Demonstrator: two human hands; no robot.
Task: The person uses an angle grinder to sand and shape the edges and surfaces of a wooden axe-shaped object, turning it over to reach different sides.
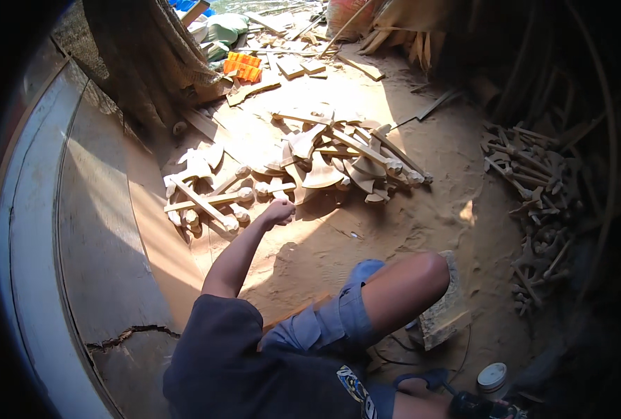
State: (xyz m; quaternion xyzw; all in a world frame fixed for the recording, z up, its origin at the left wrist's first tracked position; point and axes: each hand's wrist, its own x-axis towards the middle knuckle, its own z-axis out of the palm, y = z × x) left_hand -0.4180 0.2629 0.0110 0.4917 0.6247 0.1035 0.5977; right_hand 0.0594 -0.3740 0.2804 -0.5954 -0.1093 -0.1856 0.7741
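My left hand (280,212) reaches forward to the near edge of a pile of carved wooden axe shapes (322,173). Its fingers are curled in, and what they hold, if anything, is hidden. Just beyond the knuckles lies the pale end of a wooden piece. The shapes have flared blades and straight handles with knobbed ends. To the left of the hand, several handles (206,202) cross each other on the ground. I cannot make out my right hand; a dark object (479,405) beside my leg at the lower right is too dim to name.
Another heap of carved pieces (534,167) lies in shade at right. A block (444,307) stands beside my bent knee, with a round white-topped container (492,377) and cords nearby. Cracked boards (108,230) line the left. Wood scraps and an orange object (243,67) lie beyond the pile.
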